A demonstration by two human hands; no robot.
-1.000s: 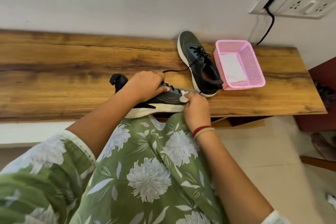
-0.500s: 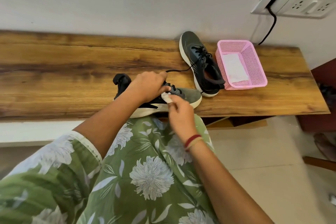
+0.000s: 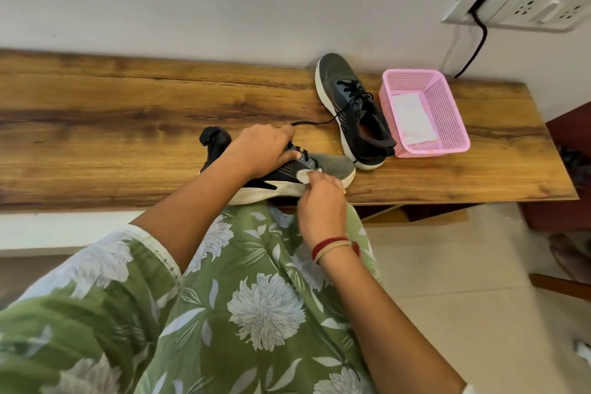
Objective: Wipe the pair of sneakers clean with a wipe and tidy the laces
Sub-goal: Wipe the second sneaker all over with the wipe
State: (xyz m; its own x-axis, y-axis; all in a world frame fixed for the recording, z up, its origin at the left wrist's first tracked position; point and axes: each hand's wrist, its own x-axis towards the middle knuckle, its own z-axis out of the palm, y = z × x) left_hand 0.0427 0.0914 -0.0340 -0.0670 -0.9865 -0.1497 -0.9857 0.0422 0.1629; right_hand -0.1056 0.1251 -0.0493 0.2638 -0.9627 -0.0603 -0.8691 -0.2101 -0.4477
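Left hand (image 3: 265, 150) grips the sneaker (image 3: 334, 166) from above; right hand (image 3: 321, 201), fingers curled, pinches the wipe (image 3: 303, 175).

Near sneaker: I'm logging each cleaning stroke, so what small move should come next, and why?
Probably slide the wipe toward the toe along the side of the near sneaker. The right hand pinches it against the upper above the white sole, the left hand grips the laced top, and the toe looks dusty grey.
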